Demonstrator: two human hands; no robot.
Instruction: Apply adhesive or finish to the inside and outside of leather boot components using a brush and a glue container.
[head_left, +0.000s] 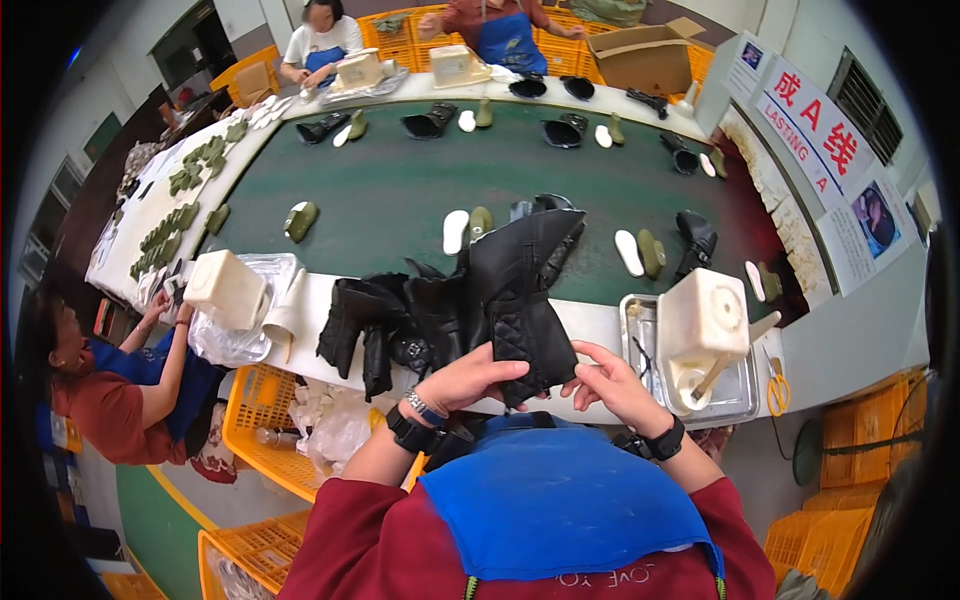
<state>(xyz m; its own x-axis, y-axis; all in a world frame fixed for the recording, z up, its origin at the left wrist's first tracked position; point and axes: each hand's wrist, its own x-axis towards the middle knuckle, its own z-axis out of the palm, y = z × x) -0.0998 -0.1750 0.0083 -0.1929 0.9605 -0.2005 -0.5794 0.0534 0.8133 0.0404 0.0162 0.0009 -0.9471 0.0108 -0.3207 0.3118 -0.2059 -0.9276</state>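
Blue apron faces green belt, left grip and right grip pinching black boot.

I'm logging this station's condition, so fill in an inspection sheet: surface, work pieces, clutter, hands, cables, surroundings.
Surface: green belt, with a white ledge along its near side.
Work pieces: black boot upper in hand; more black uppers heaped to its left.
Clutter: metal tray under a cream container; yellow scissors to their right.
Hands: left hand grips the upper's near end; right hand is at its right edge, grip unclear.
Cables: thin dark line below the scissors, possibly a cable.
Surroundings: co-worker at left, two more beyond the belt; yellow crates on both sides.
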